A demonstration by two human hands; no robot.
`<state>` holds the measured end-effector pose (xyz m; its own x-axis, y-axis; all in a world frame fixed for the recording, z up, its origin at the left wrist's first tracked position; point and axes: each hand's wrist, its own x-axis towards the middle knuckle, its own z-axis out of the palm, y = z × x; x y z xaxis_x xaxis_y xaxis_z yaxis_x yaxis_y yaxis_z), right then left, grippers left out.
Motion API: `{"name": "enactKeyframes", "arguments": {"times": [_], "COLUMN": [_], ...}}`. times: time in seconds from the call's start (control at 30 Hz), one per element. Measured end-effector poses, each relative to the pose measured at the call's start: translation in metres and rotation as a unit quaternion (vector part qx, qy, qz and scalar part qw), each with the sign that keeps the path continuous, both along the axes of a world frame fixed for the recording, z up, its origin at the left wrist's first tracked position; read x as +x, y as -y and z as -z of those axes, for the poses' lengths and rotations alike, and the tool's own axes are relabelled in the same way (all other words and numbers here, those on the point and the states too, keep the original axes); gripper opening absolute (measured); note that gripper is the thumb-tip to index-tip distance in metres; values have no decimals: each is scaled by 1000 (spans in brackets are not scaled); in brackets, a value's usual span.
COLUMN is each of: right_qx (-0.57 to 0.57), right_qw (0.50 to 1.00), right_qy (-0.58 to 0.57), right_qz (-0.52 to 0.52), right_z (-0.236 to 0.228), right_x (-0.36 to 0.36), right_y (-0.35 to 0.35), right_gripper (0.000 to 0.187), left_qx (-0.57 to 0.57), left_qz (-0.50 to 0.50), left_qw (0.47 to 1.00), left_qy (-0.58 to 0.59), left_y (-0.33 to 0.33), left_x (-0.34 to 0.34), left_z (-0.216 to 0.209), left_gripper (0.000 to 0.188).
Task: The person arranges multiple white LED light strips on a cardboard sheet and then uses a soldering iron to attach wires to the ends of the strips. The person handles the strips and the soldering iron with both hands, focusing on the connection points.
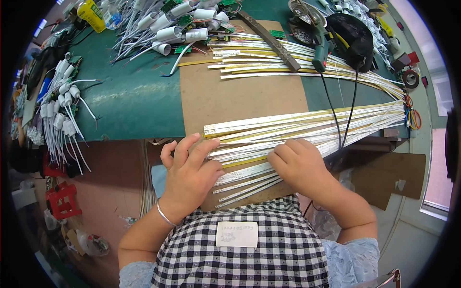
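A fan of long, thin LED strips, white with yellow edges, lies across a brown cardboard sheet and spreads toward my body. At the strips' left ends is my left hand, its fingers apart; the index fingertip and thumb touch the ends. My right hand rests farther along them, its fingers curled down and closed on the strips; its fingertips are partly hidden. A second bundle of strips lies farther back, under a dark metal bar.
White cylindrical parts with wires and green boards are heaped at the back; a smaller pile sits left on the green tabletop. A green-handled tool, its black cable crossing the strips, and black tape lie right. A red stool stands below left.
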<state>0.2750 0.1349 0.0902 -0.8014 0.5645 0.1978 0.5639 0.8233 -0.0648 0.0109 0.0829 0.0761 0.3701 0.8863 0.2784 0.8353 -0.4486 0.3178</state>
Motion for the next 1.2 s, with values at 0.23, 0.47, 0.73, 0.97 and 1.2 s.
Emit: {"name": "enactKeyframes", "arguments": {"times": [0.23, 0.47, 0.73, 0.97, 1.2], "right_qx": [58, -74, -118, -55, -114], "right_qw": [994, 993, 993, 998, 990], "right_qy": [90, 57, -11, -26, -58], "right_qz": [-32, -75, -10, 14, 59], "right_z": [-8, -8, 1, 4, 1], "right_x": [-9, -1, 4, 3, -11], "right_y": [4, -27, -16, 14, 31], "right_gripper": [7, 3, 15, 34, 41], "left_qx": [8, -2, -21, 2, 15], "left_qz": [-16, -4, -7, -18, -3], "left_qw": [1000, 1000, 997, 995, 995], "left_qy": [-5, 22, 75, 98, 101], "left_y": [0, 3, 3, 22, 34], "left_x": [0, -2, -4, -35, -30], "left_z": [-3, 7, 13, 19, 26], "left_gripper": [15, 15, 14, 18, 20]}}
